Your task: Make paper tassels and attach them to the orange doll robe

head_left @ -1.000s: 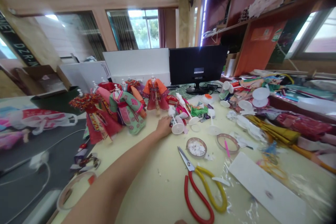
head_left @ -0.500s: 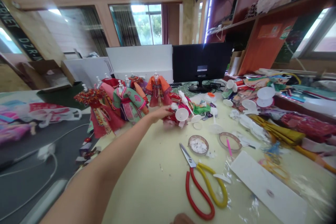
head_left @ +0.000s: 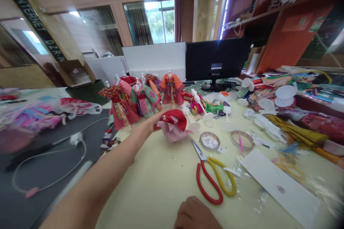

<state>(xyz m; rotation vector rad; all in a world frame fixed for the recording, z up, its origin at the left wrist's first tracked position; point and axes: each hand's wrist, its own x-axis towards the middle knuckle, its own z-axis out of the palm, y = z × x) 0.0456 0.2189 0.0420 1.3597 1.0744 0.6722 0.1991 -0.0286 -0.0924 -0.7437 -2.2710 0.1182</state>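
Observation:
My left hand (head_left: 156,121) is reached out over the table, closed on a small red and pink doll dress (head_left: 172,130). The dress hangs bunched, its folds hiding most of my fingers. Behind it several dressed doll stands are grouped, among them an orange robe (head_left: 171,87), a green robe (head_left: 145,98) and a red gown (head_left: 122,109). My right hand (head_left: 196,214) is at the bottom edge with curled fingers; what is inside them, if anything, is hidden. Just beyond it lie large scissors (head_left: 212,175) with one red and one yellow handle.
A round dish (head_left: 209,140) of white bits and a ring-shaped dish (head_left: 242,139) with a pink stick lie behind the scissors. A white board (head_left: 279,182) lies at right. Fabrics (head_left: 301,125) and white stands (head_left: 285,96) are piled beyond. A black monitor (head_left: 215,59) stands behind.
My left hand has lifted the red and pink dress from among the doll stands and drawn it nearer. More of my right hand shows. The view has shifted to the left.

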